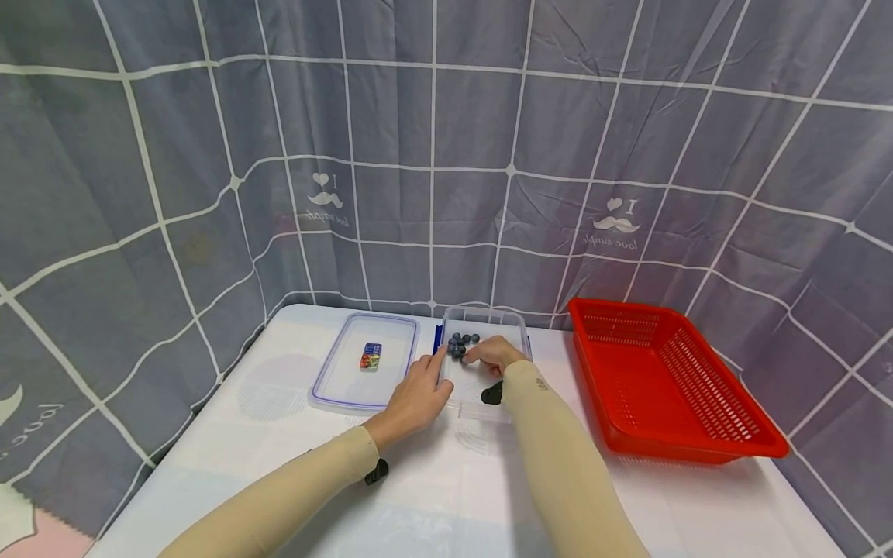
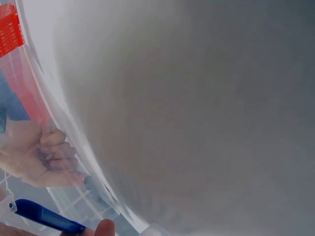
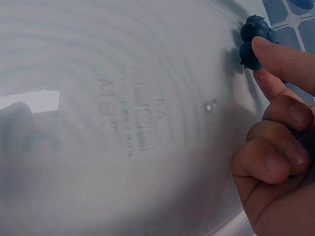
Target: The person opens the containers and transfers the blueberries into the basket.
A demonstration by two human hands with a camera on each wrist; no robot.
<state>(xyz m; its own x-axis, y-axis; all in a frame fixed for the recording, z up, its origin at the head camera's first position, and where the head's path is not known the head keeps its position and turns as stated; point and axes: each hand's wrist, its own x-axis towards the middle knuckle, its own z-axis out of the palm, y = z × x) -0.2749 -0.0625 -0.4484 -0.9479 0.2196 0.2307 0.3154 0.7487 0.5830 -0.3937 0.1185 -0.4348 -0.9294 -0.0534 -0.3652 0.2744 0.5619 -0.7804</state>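
Note:
A clear plastic box [image 1: 481, 314] with blue side latches holds a cluster of blueberries [image 1: 459, 341] near its left side. My left hand [image 1: 417, 399] rests against the box's left edge with its fingers extended. In the left wrist view a blue latch [image 2: 47, 215] lies beside its fingertips. My right hand [image 1: 497, 354] reaches inside the box, its thumb and index finger pinching at a blueberry [image 3: 249, 55]. The other right fingers [image 3: 268, 160] curl inward. Part of that berry is hidden behind a fingertip.
Left of the box lies its clear lid [image 1: 349, 384] with a blue rim and a colourful label [image 1: 370, 357]. A red perforated basket [image 1: 614, 426] stands to the right. Behind the white table [image 1: 446, 496] hangs a grey checked curtain [image 1: 391, 116].

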